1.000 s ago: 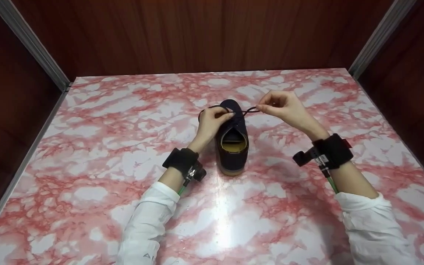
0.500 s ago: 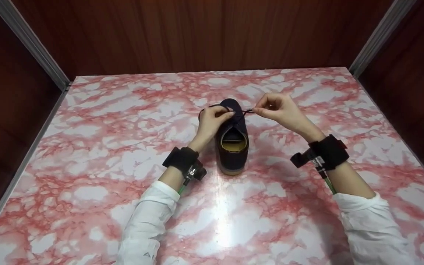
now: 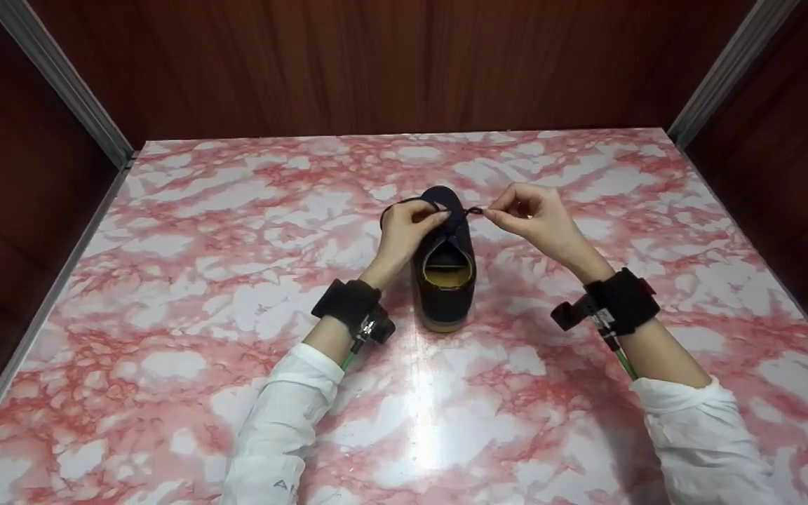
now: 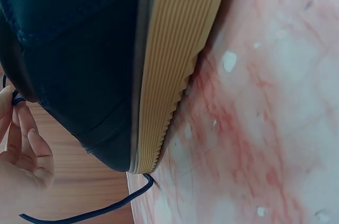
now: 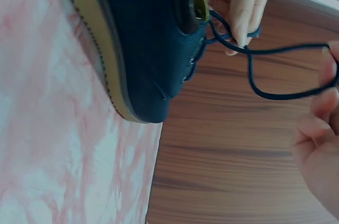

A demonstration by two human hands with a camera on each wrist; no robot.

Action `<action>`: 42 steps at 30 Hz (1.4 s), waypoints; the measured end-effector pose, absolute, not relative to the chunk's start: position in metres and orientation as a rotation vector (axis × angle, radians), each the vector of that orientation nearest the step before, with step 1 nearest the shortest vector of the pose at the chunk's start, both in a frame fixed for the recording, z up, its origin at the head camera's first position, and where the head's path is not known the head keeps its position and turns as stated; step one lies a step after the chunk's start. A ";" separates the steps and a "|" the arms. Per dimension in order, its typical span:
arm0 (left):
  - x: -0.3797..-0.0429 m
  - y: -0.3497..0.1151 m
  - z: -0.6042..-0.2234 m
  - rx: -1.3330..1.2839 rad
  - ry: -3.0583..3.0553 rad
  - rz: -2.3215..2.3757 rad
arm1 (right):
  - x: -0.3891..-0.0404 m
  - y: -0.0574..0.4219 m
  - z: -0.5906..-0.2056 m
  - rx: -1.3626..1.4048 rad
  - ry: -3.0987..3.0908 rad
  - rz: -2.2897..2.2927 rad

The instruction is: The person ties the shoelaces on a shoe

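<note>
A dark navy shoe (image 3: pixel 444 305) with a tan ridged sole (image 4: pixel 175 38) stands upright on the table, toe pointing away from me. Above its tongue, my left hand (image 3: pixel 404 231) pinches a navy shoelace between thumb and index finger; some lace hangs beyond its left side. To the right of the shoe, my right hand (image 3: pixel 541 217) pinches the shoelace (image 3: pixel 474 210) between thumb and fingertips. In the right wrist view the lace (image 5: pixel 283 96) forms a loop stretching from the left hand's fingertips to the right hand. In the left wrist view a lace end (image 4: pixel 100 212) trails past the toe.
The table (image 3: pixel 186 365) has a red and white marbled top. Dark wood-grain panels (image 3: pixel 404 70) enclose it at the back and sides, with metal strips (image 3: pixel 60 81) at the corners. Black camera bands (image 3: pixel 348 305) sit on both wrists.
My right hand has drawn in leftward and slightly nearer to me, so less lace spans between it and the shoe. My left hand and the shoe stay almost where they were.
</note>
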State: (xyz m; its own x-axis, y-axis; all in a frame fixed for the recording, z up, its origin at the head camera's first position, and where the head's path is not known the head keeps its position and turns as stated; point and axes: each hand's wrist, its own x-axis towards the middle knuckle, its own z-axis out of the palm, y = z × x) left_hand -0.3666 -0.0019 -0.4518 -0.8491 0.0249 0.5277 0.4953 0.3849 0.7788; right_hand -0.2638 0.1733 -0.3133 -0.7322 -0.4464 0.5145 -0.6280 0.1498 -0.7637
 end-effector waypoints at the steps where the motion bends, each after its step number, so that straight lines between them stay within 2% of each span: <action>1: -0.362 -0.003 -0.447 -0.452 -2.225 -1.483 | -0.263 0.173 -0.314 1.052 -2.227 1.625; 6: -0.319 -0.008 -0.396 -0.465 -2.266 -1.571 | -0.261 0.174 -0.314 1.013 -2.142 1.645; 11: -0.305 -0.011 -0.378 -0.485 -2.277 -1.568 | -0.260 0.173 -0.316 1.098 -2.168 1.607; 22: -0.304 -0.010 -0.379 -0.502 -2.241 -1.585 | -0.258 0.169 -0.329 1.050 -2.390 1.440; 36: -0.309 -0.009 -0.389 -0.496 -2.241 -1.624 | -0.283 0.156 -0.354 0.903 -2.446 1.018; 42: -0.311 -0.010 -0.388 -0.502 -2.241 -1.625 | -0.284 0.165 -0.341 0.845 -2.393 1.195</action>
